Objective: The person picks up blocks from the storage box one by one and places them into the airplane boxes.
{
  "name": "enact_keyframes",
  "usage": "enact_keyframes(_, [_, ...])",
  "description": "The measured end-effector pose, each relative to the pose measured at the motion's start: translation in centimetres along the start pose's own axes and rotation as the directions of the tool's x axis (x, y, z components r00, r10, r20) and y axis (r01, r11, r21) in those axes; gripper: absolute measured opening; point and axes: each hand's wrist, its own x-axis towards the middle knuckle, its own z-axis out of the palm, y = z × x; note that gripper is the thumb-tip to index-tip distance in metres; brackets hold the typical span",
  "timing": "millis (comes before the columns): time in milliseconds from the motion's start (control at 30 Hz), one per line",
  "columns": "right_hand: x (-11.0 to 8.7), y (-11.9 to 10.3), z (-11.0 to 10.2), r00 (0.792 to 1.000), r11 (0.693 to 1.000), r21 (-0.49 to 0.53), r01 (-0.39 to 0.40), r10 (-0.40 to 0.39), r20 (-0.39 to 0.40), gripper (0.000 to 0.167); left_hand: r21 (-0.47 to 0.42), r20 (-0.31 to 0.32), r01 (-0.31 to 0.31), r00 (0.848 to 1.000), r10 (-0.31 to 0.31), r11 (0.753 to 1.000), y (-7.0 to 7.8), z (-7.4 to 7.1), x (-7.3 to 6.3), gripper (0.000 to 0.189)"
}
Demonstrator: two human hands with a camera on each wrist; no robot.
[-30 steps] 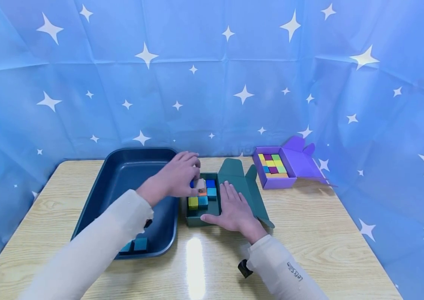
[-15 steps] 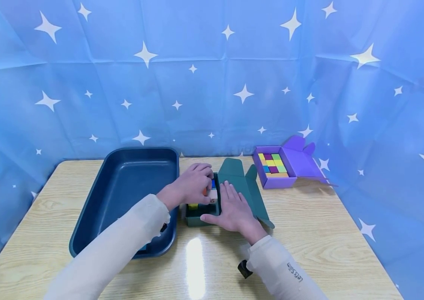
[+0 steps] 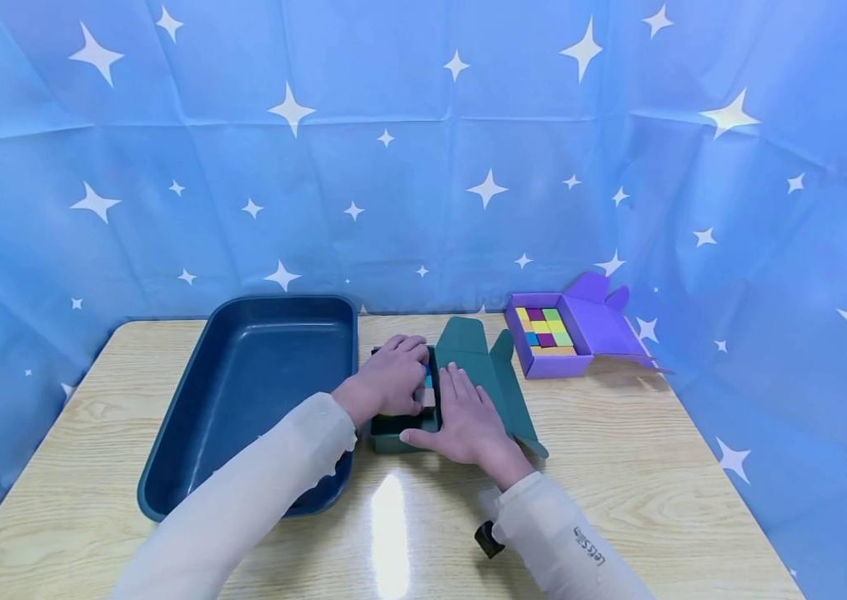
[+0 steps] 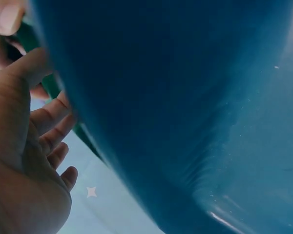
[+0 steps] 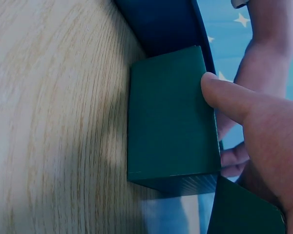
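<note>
My left hand (image 3: 391, 379) reaches down into the open green box (image 3: 396, 442). Its curled fingers and thumb hold a pale wooden cube (image 3: 429, 397), partly hidden, at the box's right side. The hand covers most of the other cubes inside. My right hand (image 3: 466, 417) lies with straight fingers along the box's right edge and lid. In the right wrist view, its thumb touches the rim of the green box (image 5: 171, 117). The left wrist view shows the left hand (image 4: 24, 141) beside the wall of the dark blue tray (image 4: 161, 97); its fingertips are partly hidden.
The large dark blue tray (image 3: 191, 400) stands left of the green box. A purple box (image 3: 558, 367) with rows of coloured cubes sits at the back right, its lid folded out. A starry blue cloth (image 3: 423, 167) hangs behind the wooden table (image 3: 618, 483).
My left hand has moved right and slightly down over the green box, carrying the pale wooden cube to its right side. The right hand has stayed in place.
</note>
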Motion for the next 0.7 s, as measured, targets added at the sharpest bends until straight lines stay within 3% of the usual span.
enact_keyframes(367, [0.1, 0.1, 0.2, 1.0, 1.0, -0.001, 0.005, -0.005, -0.014, 0.111, 0.107, 0.019, 0.028, 0.999, -0.031, 0.994, 0.4, 0.9, 0.7, 0.044])
enact_keyframes(533, [0.1, 0.2, 0.2, 1.0, 1.0, 0.004, 0.005, -0.005, -0.008, 0.112, 0.035, -0.019, 0.025, 1.0, -0.024, 0.999, -0.5, 0.0, 0.0, 0.033])
enact_keyframes(700, [0.1, 0.2, 0.2, 1.0, 1.0, 0.002, 0.002, -0.002, -0.015, 0.113, -0.07, -0.131, 0.04, 0.99, -0.049, 0.997, -2.8, -2.0, -1.9, 0.023])
